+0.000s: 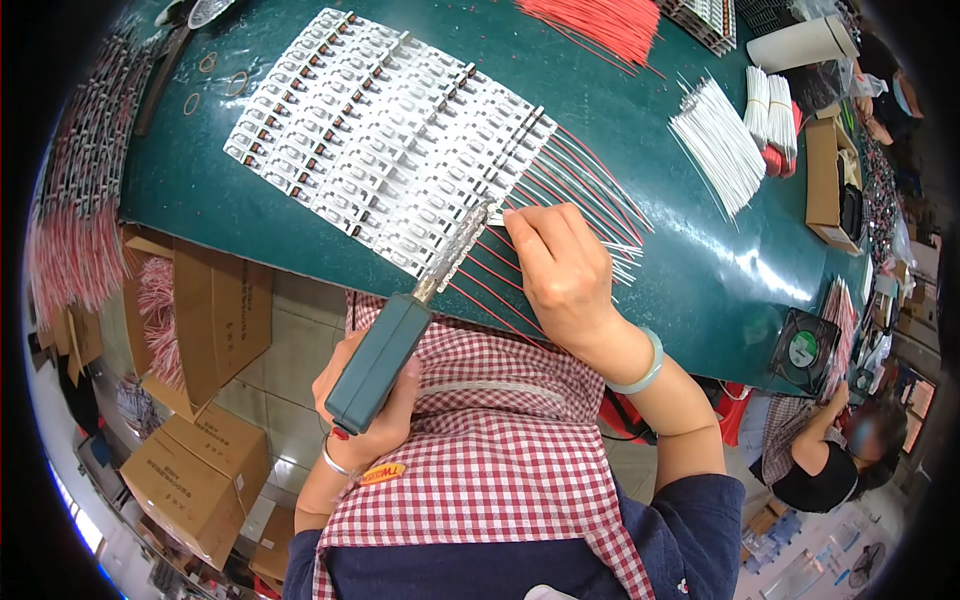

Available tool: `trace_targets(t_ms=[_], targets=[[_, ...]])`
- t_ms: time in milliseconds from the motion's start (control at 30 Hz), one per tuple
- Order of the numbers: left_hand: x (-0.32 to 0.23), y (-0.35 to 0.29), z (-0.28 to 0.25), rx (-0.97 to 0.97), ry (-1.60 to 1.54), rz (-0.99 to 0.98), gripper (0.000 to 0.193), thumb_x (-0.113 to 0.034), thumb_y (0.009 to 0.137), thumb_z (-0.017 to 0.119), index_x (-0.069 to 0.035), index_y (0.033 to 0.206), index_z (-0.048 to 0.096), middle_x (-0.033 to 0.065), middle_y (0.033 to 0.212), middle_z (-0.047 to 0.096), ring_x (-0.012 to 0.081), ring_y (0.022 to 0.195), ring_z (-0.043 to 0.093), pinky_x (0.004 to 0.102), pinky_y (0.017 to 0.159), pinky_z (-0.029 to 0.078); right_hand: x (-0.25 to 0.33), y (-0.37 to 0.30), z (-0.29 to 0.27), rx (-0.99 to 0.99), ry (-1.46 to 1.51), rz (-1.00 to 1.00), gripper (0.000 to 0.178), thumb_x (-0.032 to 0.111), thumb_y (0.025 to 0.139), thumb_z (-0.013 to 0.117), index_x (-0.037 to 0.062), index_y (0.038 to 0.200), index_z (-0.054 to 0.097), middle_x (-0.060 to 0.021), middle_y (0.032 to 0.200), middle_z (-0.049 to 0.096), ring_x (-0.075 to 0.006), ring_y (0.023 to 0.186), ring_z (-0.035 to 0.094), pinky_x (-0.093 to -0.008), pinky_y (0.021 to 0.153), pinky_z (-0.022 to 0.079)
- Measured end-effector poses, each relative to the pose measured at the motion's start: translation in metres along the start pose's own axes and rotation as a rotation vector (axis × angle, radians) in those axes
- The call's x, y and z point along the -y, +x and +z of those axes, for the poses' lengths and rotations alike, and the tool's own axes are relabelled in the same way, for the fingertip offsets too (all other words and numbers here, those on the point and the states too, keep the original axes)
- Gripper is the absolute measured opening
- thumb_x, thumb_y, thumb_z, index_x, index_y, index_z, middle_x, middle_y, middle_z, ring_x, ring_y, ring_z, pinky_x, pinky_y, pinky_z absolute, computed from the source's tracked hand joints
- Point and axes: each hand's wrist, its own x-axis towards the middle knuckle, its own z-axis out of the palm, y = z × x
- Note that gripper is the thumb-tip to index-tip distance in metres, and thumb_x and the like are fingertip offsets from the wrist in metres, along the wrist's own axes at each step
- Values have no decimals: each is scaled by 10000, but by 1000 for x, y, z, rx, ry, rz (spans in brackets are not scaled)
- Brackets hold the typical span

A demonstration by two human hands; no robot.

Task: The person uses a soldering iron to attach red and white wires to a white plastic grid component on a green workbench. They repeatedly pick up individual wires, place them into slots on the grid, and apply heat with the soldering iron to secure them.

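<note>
My left hand (365,415) is wrapped round the dark green handle of a soldering iron (375,365). The iron's crusted metal shaft slants up and right over the near right edge of a panel of white circuit boards (360,130), its tip close to my right fingertips. My right hand (562,265) pinches a thin white wire at that edge, between thumb and forefinger; most of the wire is hidden by the hand. Red and white wires (590,180) fan out rightward from the panel's edge, some passing under my right hand. Rows of small parts sit on the boards.
On the green table (690,290) lie loose white wires (715,145), red wires (600,25), rubber bands (237,83) and a small black fan (805,347). Wired strips hang at the left (85,190). Cardboard boxes (200,480) stand below. A co-worker (825,455) sits at the right.
</note>
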Motion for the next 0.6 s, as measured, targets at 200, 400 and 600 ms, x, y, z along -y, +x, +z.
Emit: trace_targets(t_ms=[200,400,600], targets=[[-2,-2,-3,-13,-61,-63,294,-3,762,752,72,1038,684,200,981,695,275,798,708,311,698,553,-1,-1,1,-7,3,7,294,19,696,662,-61,979,665,-107,912,626,-235,790,595,-315,598,508],[0,-4,-5,-4,-54,-37,273,12,757,749,75,1015,687,198,975,694,281,803,704,320,712,553,11,0,-6,-47,68,39,265,-56,711,690,-46,975,680,-107,888,661,-246,743,613,-333,600,507],[1,-4,-6,-3,-11,34,245,27,753,742,71,988,691,184,969,695,296,802,702,341,728,558,14,-3,-3,-39,68,41,253,-53,724,685,-46,976,681,-108,884,659,-241,732,607,-327,588,500]])
